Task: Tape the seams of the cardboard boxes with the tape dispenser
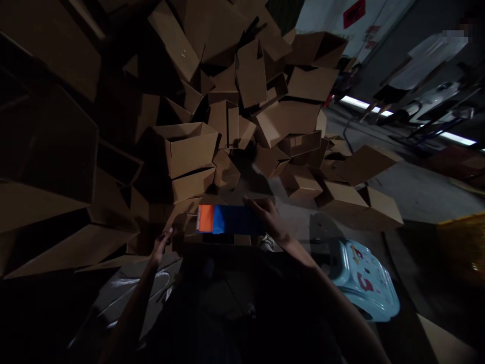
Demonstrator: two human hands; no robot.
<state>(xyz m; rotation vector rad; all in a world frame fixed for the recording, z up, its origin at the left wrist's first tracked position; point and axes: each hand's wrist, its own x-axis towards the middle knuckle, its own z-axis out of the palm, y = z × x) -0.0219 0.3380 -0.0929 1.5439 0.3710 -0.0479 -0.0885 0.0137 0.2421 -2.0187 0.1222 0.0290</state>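
My right hand (pixel 270 218) grips the right end of a long blue pack (pixel 237 218) with an orange end and a toothed left edge. What kind of pack it is, I cannot make out. It is held level above an open cardboard box (pixel 242 240), which it partly hides. To the left, beside brown cardboard flaps, my left hand (pixel 162 245) is apart from the pack. Its fingers are loosely parted, and nothing shows clearly between them in the dim light.
Open cardboard boxes (pixel 193 151) are heaped ahead and to the left. A light-blue plastic stool (pixel 369 278) stands at my right, with a yellow crate (pixel 462 247) beyond it. Clear plastic wrapping (pixel 132 283) lies at lower left. A person (pixel 420 65) stands near a scooter at the far right.
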